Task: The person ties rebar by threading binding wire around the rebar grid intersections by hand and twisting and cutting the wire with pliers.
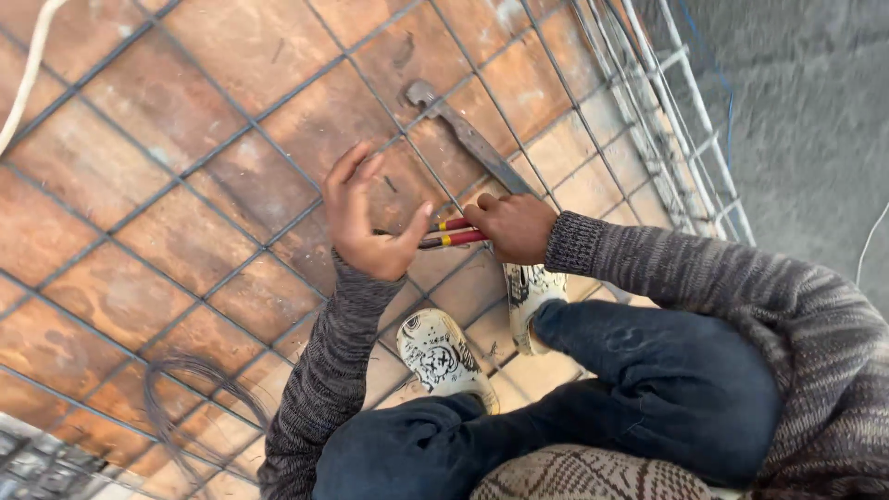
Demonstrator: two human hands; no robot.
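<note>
I crouch over a grid of steel bars [219, 102] laid on brown formwork boards [176, 231]. My right hand [511, 227] is closed around the red and yellow handles of pliers [454, 231], whose jaws point left toward a bar crossing. My left hand [363, 215] sits just left of the pliers, fingers spread upward, thumb touching the tool near its head. What the jaws grip is hidden behind my left hand. My two patterned shoes [443, 356] stand on the grid below the hands.
A long metal bending tool [468, 137] lies on the grid beyond my hands. A coil of thin tie wire [190, 403] rests at lower left. A vertical cage of bars [662, 111] marks the right edge, with grey concrete [806, 120] beyond. A white cord [28, 74] crosses top left.
</note>
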